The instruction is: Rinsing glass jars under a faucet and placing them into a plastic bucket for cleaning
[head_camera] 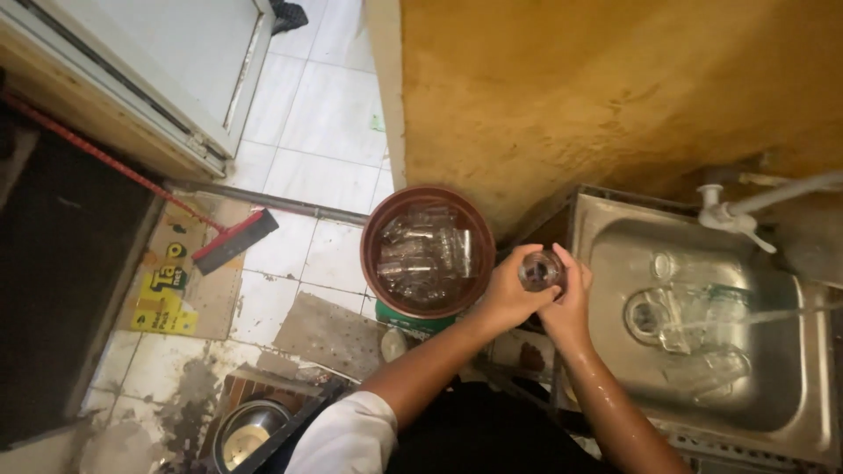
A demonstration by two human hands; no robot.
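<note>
Down low, a clear glass (pixel 540 269) is held between both hands, just over the left edge of a metal sink (pixel 795 386). The left hand (pixel 507 294) is wrapped around the side of the glass, with its fingers curled closed on it. The right hand (pixel 569 303) is pressed on the other side, and its grip is also closed on the glass. The glass is seen from above, with its round mouth facing up.

Beside the hands, a brown round bucket (pixel 373 230) is set on the floor. It is filled with many clear glasses (pixel 426 254), piled on each other. More clear glasses (pixel 694 329) are laid inside the sink, some on their sides. A white tap (pixel 724 215) is fixed above the sink. A red broom (pixel 233 239) is left on the tiled floor (pixel 316 132), near a flat piece of cardboard (pixel 171 294). A metal bowl (pixel 246 430) is seen at the bottom.
</note>
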